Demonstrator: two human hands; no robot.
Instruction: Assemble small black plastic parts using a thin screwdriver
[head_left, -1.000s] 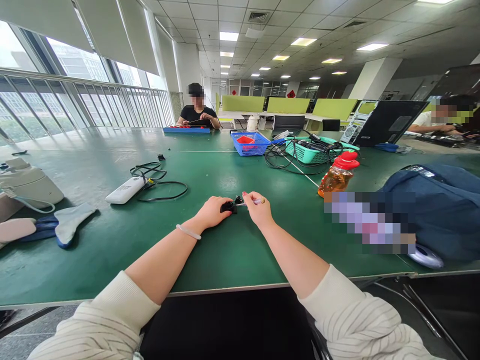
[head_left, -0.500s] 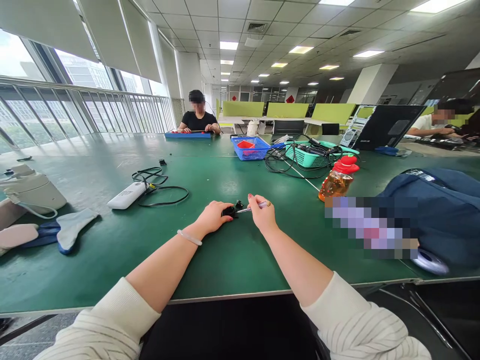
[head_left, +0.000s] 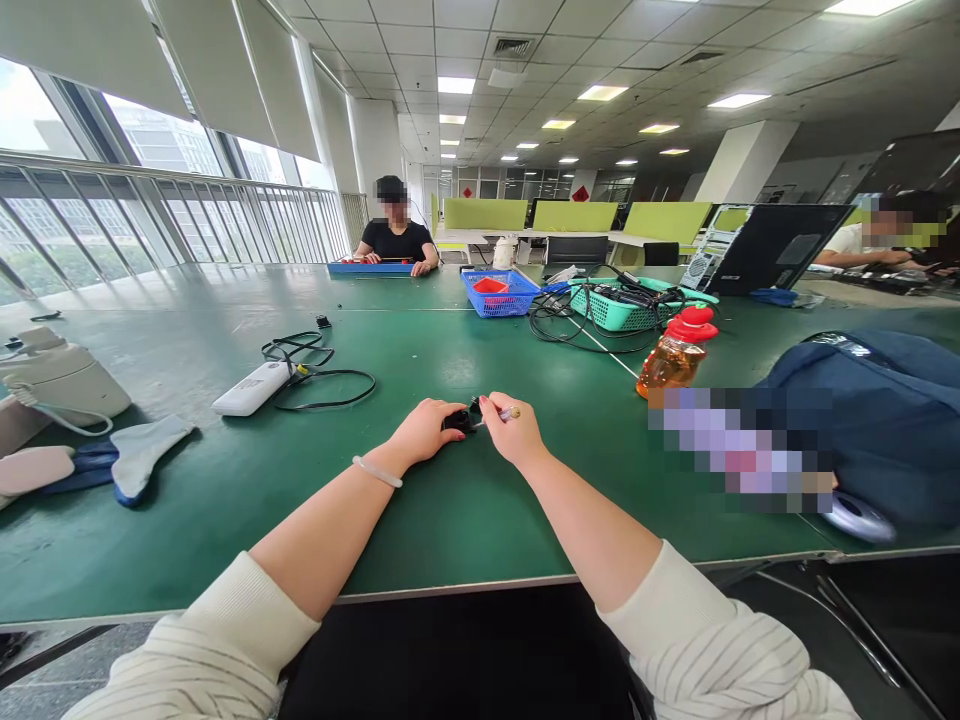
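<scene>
My left hand (head_left: 424,430) is closed on a small black part (head_left: 456,420) against the green tabletop (head_left: 465,530); the fingers hide much of it, and its kind cannot be made out. Pinched in my right hand (head_left: 519,440) is a slim screwdriver (head_left: 510,413) with a pale handle and a gold-coloured end. Its thin shaft points left at the black part, and the tip is too small to tell whether it touches. Just beyond, between both hands, another small black piece (head_left: 475,404) shows.
Left lie a white power bank (head_left: 255,390) and a black cable (head_left: 330,375). A red-capped bottle (head_left: 675,355) and a dark blue bag (head_left: 885,420) are on the right. Farther back stand a blue basket (head_left: 499,297) and a green basket (head_left: 615,308) with cables. A person (head_left: 397,235) sits opposite.
My right hand has moved left with the screwdriver, closer to the black part and my left hand. My left hand stays in place. The person opposite has shifted their hands.
</scene>
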